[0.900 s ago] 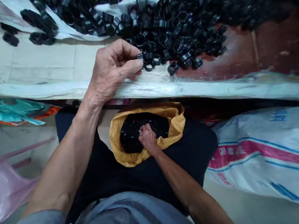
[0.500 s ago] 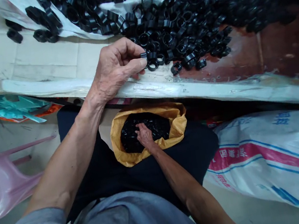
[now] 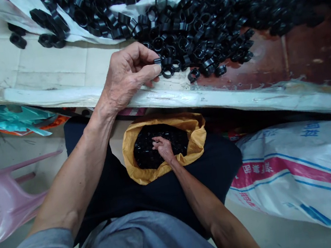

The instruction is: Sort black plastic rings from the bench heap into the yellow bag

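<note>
My left hand [image 3: 128,78] rests on the table edge with thumb and fingers pinched on a small black plastic ring [image 3: 157,61] at the near rim of a big heap of black rings [image 3: 199,16]. Down in my lap, my right hand [image 3: 163,148] reaches into a yellow bag [image 3: 196,134] filled with small black parts [image 3: 146,151]. Its fingers lie curled on those parts, and I cannot see whether they hold one.
The table [image 3: 52,66] is covered with pale sheeting; its right part is bare dark red [image 3: 297,52]. A pink plastic chair [image 3: 6,199] stands at my left. A white woven sack [image 3: 308,173] with pink and blue stripes lies at my right.
My right hand has shifted slightly inside the yellow bag and its fingers have moved. My left hand keeps its pinch on the ring at the same spot.
</note>
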The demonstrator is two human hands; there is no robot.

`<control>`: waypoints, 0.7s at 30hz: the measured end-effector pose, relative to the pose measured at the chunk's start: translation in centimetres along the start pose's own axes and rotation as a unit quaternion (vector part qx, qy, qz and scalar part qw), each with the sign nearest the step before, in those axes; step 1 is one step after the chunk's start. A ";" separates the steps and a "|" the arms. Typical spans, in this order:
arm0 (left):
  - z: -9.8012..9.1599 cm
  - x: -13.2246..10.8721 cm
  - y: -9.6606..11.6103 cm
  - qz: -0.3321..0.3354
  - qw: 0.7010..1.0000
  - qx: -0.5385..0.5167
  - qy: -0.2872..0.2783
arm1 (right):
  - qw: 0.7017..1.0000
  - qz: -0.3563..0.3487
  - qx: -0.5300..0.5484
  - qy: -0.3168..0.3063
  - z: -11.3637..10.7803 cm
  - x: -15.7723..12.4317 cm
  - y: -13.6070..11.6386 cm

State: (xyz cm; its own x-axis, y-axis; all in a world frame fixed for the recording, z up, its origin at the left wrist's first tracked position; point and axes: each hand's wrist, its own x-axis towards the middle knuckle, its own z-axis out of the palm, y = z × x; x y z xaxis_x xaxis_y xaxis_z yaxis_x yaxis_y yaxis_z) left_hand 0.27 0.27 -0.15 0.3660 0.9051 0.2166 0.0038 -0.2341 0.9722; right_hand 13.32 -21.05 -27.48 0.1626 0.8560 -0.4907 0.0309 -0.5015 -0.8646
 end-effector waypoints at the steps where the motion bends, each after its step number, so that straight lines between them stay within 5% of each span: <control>1: 0.0 0.0 0.0 -0.006 1.000 0.013 0.007 | 1.000 0.005 0.016 -0.007 0.0 0.0 0.0; 12: 0.3 -0.2 0.0 -0.066 0.994 0.062 0.068 | 0.991 0.036 0.118 -0.043 -0.6 -0.3 -1.1; 19: 0.4 -0.3 0.2 -0.065 0.994 0.069 0.052 | 0.999 0.023 0.015 0.032 -0.4 -0.8 -1.3; 21: 0.2 -0.2 0.1 -0.055 0.997 0.045 0.040 | 0.995 -0.028 -0.091 0.044 0.1 -1.4 -1.7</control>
State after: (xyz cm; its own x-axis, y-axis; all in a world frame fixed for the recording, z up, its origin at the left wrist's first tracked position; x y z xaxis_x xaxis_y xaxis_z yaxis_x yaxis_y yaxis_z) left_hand 0.43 0.01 -0.09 0.2826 0.9517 0.1195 0.1243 -0.1599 0.9793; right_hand 12.91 -21.39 -25.35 0.2406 0.8728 -0.4246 0.2187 -0.4749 -0.8524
